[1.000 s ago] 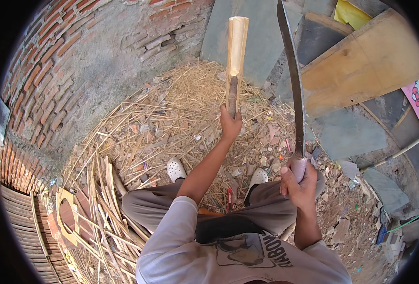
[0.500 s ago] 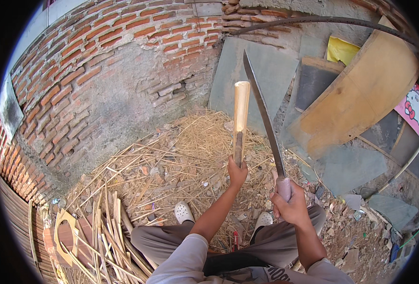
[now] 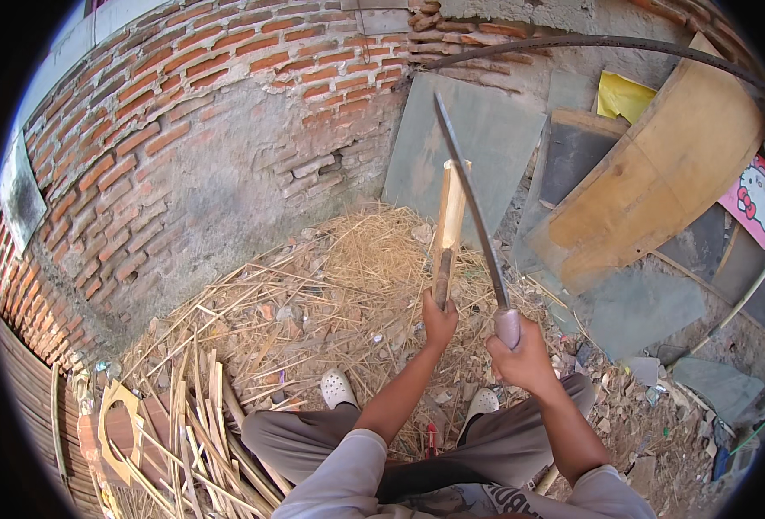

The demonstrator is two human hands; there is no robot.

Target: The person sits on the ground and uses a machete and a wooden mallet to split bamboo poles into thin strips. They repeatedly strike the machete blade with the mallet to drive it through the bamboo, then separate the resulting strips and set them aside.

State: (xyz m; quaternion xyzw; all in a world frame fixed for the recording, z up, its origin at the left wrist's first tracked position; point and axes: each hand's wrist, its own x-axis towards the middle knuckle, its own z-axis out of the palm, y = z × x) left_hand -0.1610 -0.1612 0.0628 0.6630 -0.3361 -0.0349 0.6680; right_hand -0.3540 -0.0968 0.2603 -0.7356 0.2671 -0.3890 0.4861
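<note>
My left hand (image 3: pixel 439 322) is closed round the lower, dark-barked end of a wooden stick (image 3: pixel 449 221). The stick stands nearly upright, tilted a little right at its top, and its upper part is pale, bare wood. In my right hand (image 3: pixel 523 355) is a machete (image 3: pixel 486 242), held by its greyish handle (image 3: pixel 507 327). Its long, slightly curved blade points up and leans left. Near the stick's top the blade crosses in front of it; whether they touch I cannot tell.
Split wooden strips (image 3: pixel 201 432) are piled at the lower left. Shavings and straw (image 3: pixel 365 246) litter the ground between me and a brick wall (image 3: pixel 201 164). Grey panels (image 3: pixel 464 147) and a curved brown board (image 3: pixel 659 156) lean at the right. A red-handled tool (image 3: pixel 432 439) lies between my feet.
The stick's top has tipped to the right, and my left hand has shifted slightly right. The machete has moved left, so its blade now overlaps the stick's upper end.
</note>
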